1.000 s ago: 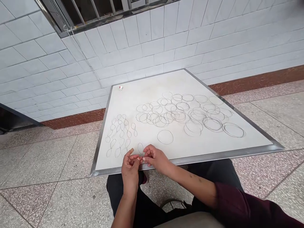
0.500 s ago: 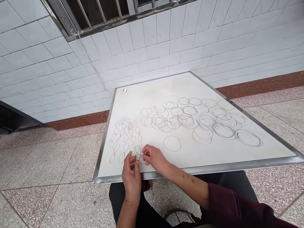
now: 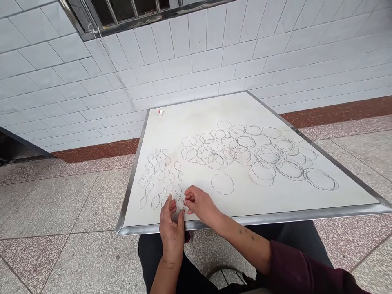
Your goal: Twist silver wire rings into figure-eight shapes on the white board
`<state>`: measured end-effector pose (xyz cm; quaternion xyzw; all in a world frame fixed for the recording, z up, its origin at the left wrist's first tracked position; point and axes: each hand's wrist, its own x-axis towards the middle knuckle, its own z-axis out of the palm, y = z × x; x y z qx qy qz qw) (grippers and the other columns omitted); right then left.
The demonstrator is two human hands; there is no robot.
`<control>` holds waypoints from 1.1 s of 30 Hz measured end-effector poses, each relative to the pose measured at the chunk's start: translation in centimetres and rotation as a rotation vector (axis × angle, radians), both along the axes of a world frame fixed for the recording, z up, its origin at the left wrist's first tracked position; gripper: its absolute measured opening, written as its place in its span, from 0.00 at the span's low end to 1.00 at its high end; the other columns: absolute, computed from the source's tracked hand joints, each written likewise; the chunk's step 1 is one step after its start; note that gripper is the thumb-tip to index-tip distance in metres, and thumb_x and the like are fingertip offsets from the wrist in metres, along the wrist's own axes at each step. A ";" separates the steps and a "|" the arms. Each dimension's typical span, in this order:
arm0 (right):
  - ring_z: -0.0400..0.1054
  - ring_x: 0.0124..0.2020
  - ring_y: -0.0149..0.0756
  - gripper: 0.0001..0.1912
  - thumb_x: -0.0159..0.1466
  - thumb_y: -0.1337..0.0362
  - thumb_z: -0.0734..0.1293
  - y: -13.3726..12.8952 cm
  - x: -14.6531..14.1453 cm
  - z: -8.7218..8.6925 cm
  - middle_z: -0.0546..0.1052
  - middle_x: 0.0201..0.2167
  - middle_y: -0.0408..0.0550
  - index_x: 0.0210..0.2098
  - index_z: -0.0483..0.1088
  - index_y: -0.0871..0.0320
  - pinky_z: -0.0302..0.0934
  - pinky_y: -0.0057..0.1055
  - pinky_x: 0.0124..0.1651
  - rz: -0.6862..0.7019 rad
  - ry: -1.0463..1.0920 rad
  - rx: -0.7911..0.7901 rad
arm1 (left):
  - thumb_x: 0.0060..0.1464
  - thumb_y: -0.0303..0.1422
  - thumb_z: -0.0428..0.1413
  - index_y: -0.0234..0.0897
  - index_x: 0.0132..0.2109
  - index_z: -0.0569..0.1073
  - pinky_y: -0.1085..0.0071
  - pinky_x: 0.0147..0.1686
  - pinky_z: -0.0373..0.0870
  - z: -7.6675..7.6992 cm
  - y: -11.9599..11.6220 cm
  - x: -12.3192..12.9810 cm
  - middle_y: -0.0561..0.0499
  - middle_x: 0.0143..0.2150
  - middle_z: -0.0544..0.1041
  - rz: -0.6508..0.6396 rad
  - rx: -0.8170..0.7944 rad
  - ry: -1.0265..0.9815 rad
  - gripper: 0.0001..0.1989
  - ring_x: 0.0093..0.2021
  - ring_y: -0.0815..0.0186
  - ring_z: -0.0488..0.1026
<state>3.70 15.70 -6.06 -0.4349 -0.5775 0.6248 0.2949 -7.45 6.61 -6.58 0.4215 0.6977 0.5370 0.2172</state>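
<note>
While our left hand (image 3: 171, 224) rests flat at the near edge of the bench (image 3: 275, 212), fingers loose and holding nothing, our right hand (image 3: 199, 204) pinches the lower end of a twisted wire loop (image 3: 179, 197), setting it in line with the other figure-eight loops (image 3: 159, 175). Round wire rings (image 3: 245, 153) lie heaped well apart, keeping shaped from unshaped; one ring (image 3: 222, 183) sits alone nearer us.

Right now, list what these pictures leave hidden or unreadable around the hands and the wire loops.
1. Head view: whether the right hand pinches the figure-eight loop; its fingertips cover the contact.
2. The left hand hides its own palm and the board edge beneath.
3. The small red-and-white object is too small to identify.
4. The overlapping round loops are too tangled to count.
</note>
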 end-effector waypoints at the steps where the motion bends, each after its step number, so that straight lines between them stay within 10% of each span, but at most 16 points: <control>1: 0.71 0.34 0.34 0.10 0.58 0.69 0.67 0.0 0.0 0.0 0.71 0.37 0.47 0.40 0.68 0.55 0.71 0.27 0.27 0.010 -0.020 0.015 | 0.58 0.38 0.57 0.42 0.63 0.65 0.55 0.54 0.69 0.0 0.0 -0.1 0.42 0.53 0.75 0.001 0.002 0.017 0.27 0.52 0.57 0.73; 23: 0.68 0.23 0.26 0.11 0.62 0.68 0.65 1.8 -1.3 0.6 0.71 0.43 0.48 0.44 0.67 0.55 0.64 0.25 0.20 0.096 -0.212 0.115 | 0.59 0.34 0.55 0.40 0.60 0.68 0.57 0.49 0.71 -0.2 1.4 -0.7 0.43 0.50 0.75 0.040 -0.007 0.063 0.22 0.46 0.58 0.75; 33: 0.67 0.24 0.28 0.10 0.64 0.68 0.65 2.2 -1.6 1.3 0.72 0.41 0.46 0.45 0.68 0.56 0.59 0.30 0.32 0.136 -0.465 0.390 | 0.58 0.38 0.56 0.41 0.58 0.71 0.59 0.45 0.72 0.0 1.2 -0.6 0.43 0.48 0.76 0.057 0.011 0.072 0.21 0.43 0.58 0.75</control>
